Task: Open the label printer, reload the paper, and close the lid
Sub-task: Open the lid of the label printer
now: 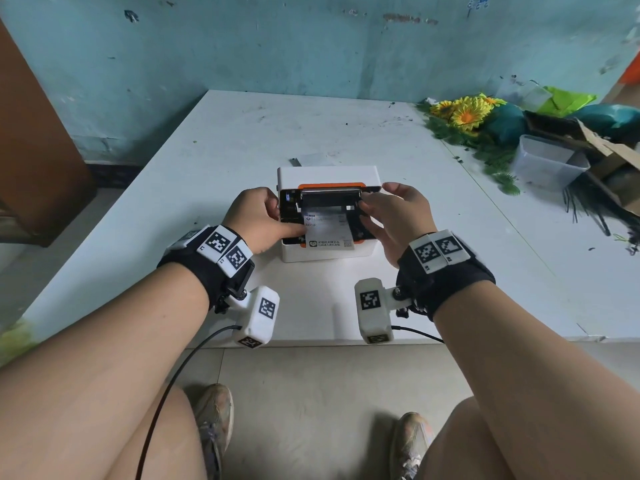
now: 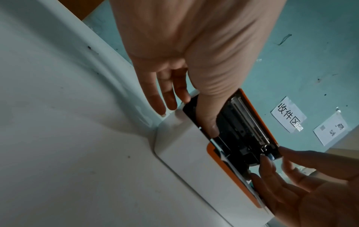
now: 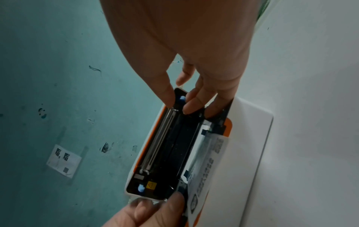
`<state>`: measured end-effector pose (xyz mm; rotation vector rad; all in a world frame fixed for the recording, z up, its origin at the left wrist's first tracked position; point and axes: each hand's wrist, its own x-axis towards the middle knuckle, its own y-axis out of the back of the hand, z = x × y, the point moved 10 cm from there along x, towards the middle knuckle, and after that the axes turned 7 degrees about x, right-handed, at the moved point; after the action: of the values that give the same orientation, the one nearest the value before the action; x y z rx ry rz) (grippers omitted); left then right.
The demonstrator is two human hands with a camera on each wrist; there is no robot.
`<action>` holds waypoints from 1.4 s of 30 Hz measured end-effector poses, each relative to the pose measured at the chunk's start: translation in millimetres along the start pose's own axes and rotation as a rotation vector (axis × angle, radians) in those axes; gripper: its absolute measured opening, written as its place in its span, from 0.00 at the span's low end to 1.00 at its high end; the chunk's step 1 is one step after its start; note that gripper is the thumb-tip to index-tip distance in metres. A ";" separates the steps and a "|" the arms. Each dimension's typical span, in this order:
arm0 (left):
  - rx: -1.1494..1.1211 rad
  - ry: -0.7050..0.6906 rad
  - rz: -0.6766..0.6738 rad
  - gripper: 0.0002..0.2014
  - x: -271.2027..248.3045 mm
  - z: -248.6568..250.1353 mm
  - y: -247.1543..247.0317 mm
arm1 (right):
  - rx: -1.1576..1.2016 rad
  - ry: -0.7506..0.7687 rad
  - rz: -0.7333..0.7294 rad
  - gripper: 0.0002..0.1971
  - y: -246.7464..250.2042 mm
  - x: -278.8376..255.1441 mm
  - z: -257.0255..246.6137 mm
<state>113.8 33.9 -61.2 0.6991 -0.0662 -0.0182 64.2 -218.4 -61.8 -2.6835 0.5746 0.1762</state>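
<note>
The label printer (image 1: 327, 216) sits on the white table (image 1: 242, 140) straight ahead of both hands, its lid (image 1: 329, 181) swung up and back so the black paper bay lies exposed, long axis running across from one hand to the other. A printed label strip (image 1: 329, 232) lies in that bay, its free end reaching toward the person over the front edge. The left hand (image 1: 258, 216) is at the bay's left end, thumb laid on the strip's left edge, fingers fairly straight against the printer's side. The right hand (image 1: 391, 216) is at the right end, fingers loosely extended, tips touching inside the bay beside a blue tab. I'd judge both equally near; seating the paper square comes next.
</note>
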 end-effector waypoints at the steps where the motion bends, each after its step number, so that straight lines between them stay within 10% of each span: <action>1: 0.011 0.007 0.008 0.27 1.6 -3.5 -0.5 | -0.007 0.002 0.003 0.16 0.0 0.4 -0.5; 13: -0.084 -0.073 0.032 0.16 10.2 -8.7 -7.8 | -0.077 0.063 -0.023 0.18 -4.2 -4.7 -4.1; 22: -0.049 -0.094 0.097 0.14 10.2 -4.4 -6.7 | -0.852 0.389 -0.228 0.13 -54.7 -39.2 -17.4; 32: -0.064 -0.106 0.055 0.13 14.6 -9.5 -9.7 | -1.229 0.236 -0.364 0.31 -67.6 -36.3 18.3; 42: -0.076 -0.071 0.040 0.12 16.1 -15.1 -11.1 | -1.364 0.253 -0.410 0.28 -69.5 -44.8 23.3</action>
<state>131.0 34.4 -79.0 0.6208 -0.1466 -0.0070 51.5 -134.1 -50.1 -4.0985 -0.1987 0.1293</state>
